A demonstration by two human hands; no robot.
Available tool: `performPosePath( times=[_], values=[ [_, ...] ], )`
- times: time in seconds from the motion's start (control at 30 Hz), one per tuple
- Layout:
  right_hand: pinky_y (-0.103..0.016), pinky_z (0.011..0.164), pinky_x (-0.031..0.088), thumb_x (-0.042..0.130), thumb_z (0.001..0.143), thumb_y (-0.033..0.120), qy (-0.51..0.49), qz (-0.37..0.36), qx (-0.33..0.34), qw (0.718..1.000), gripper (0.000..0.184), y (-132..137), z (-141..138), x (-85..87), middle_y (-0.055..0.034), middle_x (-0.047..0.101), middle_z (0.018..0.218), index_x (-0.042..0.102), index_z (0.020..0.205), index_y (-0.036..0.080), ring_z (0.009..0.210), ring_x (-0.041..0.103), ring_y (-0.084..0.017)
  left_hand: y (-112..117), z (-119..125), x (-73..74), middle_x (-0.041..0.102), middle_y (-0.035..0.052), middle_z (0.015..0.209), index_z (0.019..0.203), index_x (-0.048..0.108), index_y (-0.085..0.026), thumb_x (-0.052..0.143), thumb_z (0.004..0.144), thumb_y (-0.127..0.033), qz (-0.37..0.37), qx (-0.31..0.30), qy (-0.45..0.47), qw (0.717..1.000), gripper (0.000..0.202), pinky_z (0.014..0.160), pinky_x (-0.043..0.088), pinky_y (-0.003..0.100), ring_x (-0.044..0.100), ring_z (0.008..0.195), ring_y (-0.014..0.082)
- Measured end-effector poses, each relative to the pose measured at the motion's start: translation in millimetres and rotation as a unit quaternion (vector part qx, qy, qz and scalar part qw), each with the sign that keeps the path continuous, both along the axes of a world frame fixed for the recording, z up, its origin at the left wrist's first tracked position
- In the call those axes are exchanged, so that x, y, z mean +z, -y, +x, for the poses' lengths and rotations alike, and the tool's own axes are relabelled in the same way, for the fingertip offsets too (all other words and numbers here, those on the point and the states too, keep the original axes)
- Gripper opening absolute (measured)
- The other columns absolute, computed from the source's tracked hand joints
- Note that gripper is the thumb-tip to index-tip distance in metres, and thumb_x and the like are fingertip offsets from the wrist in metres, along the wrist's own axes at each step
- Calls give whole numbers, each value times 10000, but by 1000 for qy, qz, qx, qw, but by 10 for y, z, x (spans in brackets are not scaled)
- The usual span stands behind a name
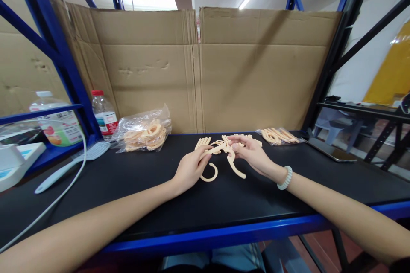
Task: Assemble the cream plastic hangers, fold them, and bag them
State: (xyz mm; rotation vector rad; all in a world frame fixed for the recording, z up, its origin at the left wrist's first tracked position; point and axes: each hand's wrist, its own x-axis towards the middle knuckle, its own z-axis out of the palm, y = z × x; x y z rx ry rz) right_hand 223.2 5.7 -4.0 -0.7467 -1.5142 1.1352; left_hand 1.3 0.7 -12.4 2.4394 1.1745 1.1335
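My left hand (191,166) and my right hand (251,152) meet over the middle of a black bench top (134,187). Both pinch a cluster of beige plastic hook-shaped pieces (221,149) held just above the surface. A curved hook end (209,175) hangs below my left fingers, and a straight arm (236,169) of another piece hangs under my right hand. A few straight beige pieces (203,141) lie just behind my hands. A pale bead bracelet (285,178) is on my right wrist.
A clear bag of beige ring pieces (145,133) lies at back left, another bag of beige pieces (279,135) at back right. A water bottle (104,115), a pale brush (72,163), a white cable (57,198) sit left. Cardboard (198,68) walls the back; a dark tablet (331,151) lies right.
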Motion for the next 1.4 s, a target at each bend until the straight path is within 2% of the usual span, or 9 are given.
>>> performPosePath(
  times=[0.2, 0.3, 0.43, 0.63, 0.8, 1.13, 1.2, 1.33, 1.4],
  values=[
    [-248, 642, 508, 596, 824, 450, 94, -49, 94, 990, 350, 43, -62, -30, -60, 639, 870, 574, 979, 137, 686, 628, -115, 30, -5, 0, 666, 24, 973, 1170, 512, -235, 351, 955, -315, 18, 7, -37, 999, 280, 716, 430, 255, 627, 835, 184],
    [-186, 449, 391, 507, 860, 510, 144, -35, 94, 985, 395, 62, -79, -42, 9, 583, 611, 561, 951, 129, 479, 524, -82, 40, -4, -4, 657, 31, 1066, 1198, 497, -245, 367, 949, -317, 29, 35, -66, 997, 290, 734, 441, 262, 634, 878, 191],
    [-172, 386, 296, 432, 886, 517, 194, -8, 110, 975, 412, 93, -86, -45, 51, 509, 480, 554, 898, 124, 368, 401, -59, 54, 2, -4, 611, 49, 1208, 1213, 506, -264, 360, 950, -337, 61, 37, -155, 985, 310, 748, 452, 271, 628, 959, 217],
    [-159, 351, 312, 420, 890, 494, 237, -43, 172, 955, 383, 162, -99, 2, 61, 505, 433, 546, 859, 133, 323, 410, -60, 57, -17, 36, 667, 114, 898, 1025, 596, -189, 358, 943, -388, 80, 7, -239, 968, 321, 628, 435, 272, 626, 688, 208],
    [-145, 321, 297, 424, 896, 432, 272, -28, 145, 951, 332, 181, -109, 6, 67, 489, 410, 562, 820, 139, 299, 401, -56, 60, 1, 85, 595, 83, 664, 820, 570, -161, 355, 943, -383, 102, 2, -282, 954, 332, 557, 401, 244, 555, 560, 174],
    [-162, 355, 328, 401, 922, 389, 334, 81, 57, 937, 314, 198, -110, -42, 57, 495, 429, 509, 723, 171, 314, 433, -69, 87, 25, 100, 579, 83, 622, 789, 551, -161, 355, 944, -363, 99, 3, -294, 951, 321, 571, 410, 256, 577, 576, 194],
    [-179, 395, 331, 383, 938, 359, 378, 172, 16, 910, 320, 217, -113, -59, 45, 493, 441, 503, 705, 175, 347, 446, -78, 78, 22, 85, 584, 79, 616, 782, 557, -165, 366, 936, -374, 73, 12, -271, 960, 322, 575, 413, 259, 583, 578, 199],
    [-233, 459, 285, 383, 948, 310, 476, 389, -83, 784, 334, 247, -128, -88, 7, 494, 496, 534, 685, 170, 435, 440, -105, 47, 15, 57, 575, 48, 591, 764, 581, -176, 331, 936, -348, -2, 26, -212, 977, 349, 558, 390, 253, 568, 543, 191],
    [-240, 484, 299, 376, 955, 289, 469, 416, -111, 771, 332, 230, -120, -73, 2, 504, 531, 559, 706, 168, 467, 439, -110, 25, 10, 51, 558, 23, 565, 766, 600, -184, 323, 934, -355, -22, 9, -166, 986, 366, 559, 377, 248, 550, 525, 179]
  ],
)
